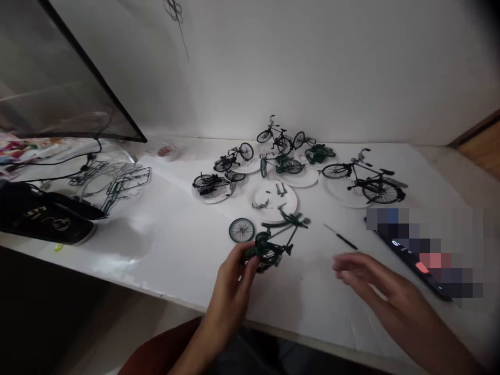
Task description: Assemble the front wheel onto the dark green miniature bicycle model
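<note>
My left hand [233, 278] is closed on the rear of a dark green model bicycle [275, 247], held tilted above the table near its front edge. No front wheel shows on this bicycle. A loose green spoked wheel [241, 230] lies just beyond my left fingers. To the right, my right hand [375, 281] hovers with fingers stretched out and nothing visible in it. The nearest tool to it is a thin screwdriver [346, 240] with a black handle, lying on the table. Behind the held bicycle, small parts [280, 189] rest on a white paper plate [291, 200].
Several finished-looking model bicycles [378, 190] stand or lie on paper plates toward the wall. A phone [406, 260], partly blurred out, lies at right. Green part frames [113, 192], a black tumbler [47, 219] and a monitor [70, 67] occupy the left.
</note>
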{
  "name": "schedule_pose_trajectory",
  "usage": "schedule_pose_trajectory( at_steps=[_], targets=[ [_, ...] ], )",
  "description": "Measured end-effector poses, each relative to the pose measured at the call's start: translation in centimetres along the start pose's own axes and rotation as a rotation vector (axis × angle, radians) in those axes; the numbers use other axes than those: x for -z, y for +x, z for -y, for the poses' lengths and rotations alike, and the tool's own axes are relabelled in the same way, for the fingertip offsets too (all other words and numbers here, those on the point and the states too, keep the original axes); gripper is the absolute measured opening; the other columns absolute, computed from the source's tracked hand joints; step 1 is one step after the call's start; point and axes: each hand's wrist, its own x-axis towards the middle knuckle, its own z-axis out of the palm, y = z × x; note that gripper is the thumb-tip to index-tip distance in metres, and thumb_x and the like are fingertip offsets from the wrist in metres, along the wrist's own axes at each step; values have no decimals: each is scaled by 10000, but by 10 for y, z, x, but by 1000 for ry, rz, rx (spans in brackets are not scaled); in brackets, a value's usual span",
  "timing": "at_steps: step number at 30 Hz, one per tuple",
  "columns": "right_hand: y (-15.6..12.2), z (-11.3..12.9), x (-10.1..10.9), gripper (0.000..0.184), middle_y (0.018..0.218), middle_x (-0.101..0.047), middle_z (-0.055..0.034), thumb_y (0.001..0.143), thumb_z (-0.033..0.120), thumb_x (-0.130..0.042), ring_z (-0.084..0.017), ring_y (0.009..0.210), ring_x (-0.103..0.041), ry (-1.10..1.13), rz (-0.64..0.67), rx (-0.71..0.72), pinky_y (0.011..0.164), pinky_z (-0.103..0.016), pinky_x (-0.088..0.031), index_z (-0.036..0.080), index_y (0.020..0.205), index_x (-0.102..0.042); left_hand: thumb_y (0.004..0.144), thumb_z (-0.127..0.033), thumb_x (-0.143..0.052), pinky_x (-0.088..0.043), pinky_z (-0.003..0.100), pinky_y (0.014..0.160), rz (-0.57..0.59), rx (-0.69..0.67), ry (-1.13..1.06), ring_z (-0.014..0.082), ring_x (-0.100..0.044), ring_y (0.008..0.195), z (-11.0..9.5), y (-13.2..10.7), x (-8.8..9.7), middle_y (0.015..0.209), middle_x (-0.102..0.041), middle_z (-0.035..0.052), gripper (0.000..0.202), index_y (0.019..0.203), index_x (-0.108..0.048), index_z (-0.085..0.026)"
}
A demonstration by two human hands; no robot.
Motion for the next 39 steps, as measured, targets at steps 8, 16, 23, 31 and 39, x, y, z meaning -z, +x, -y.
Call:
schedule_pose_trajectory(
  at_steps=[8, 16, 23, 31, 39],
  targets=[
    [56, 62, -32, 379, 1205, -673, -87, 870, 462, -671, -259, 1109, -634, 456, 254, 125, 953, -380, -511, 251, 1182, -630, 891, -433, -653, -634, 372, 729, 20, 133, -582, 215, -617, 947, -1, 11, -25, 1098, -608, 96, 378, 1147, -603, -160],
    [112, 74, -37, 427, 1001, -728, -87, 788, 501, -748, -238, 954, -678, 634, 290, 43, 824, -338, -527, 176, 1056, -683, 957, -483, -527, -555, 373, 879, 272, -28, 158, 231, -643, 976, -15, 13, 26, 1095, -668, 86, 340, 1080, -669, -199],
    [103, 55, -43, 411, 869, -731, -86, 810, 527, -715, -188, 781, -684, 588, 377, -42, 637, -265, -505, 149, 971, -702, 887, -341, -662, -412, 536, 1016, -45, -274, 978, 341, -486, 1222, 5, 50, 48, 1315, -564, 157, 505, 1327, -487, -165],
    [101, 45, -51, 377, 920, -738, -64, 803, 470, -743, -180, 828, -695, 642, 414, -81, 767, -305, -543, 160, 1011, -697, 910, -200, -574, -500, 339, 835, 187, -267, 608, 196, -598, 954, 10, 82, 55, 1150, -612, 93, 334, 1241, -533, -189],
    [104, 45, -49, 415, 952, -756, -115, 822, 489, -715, -206, 856, -712, 708, 443, -113, 765, -314, -553, 132, 1032, -734, 905, -340, -618, -474, 254, 673, 528, -298, 489, 138, -570, 771, -50, 148, 66, 939, -647, 60, 302, 1124, -647, -135]
  ],
)
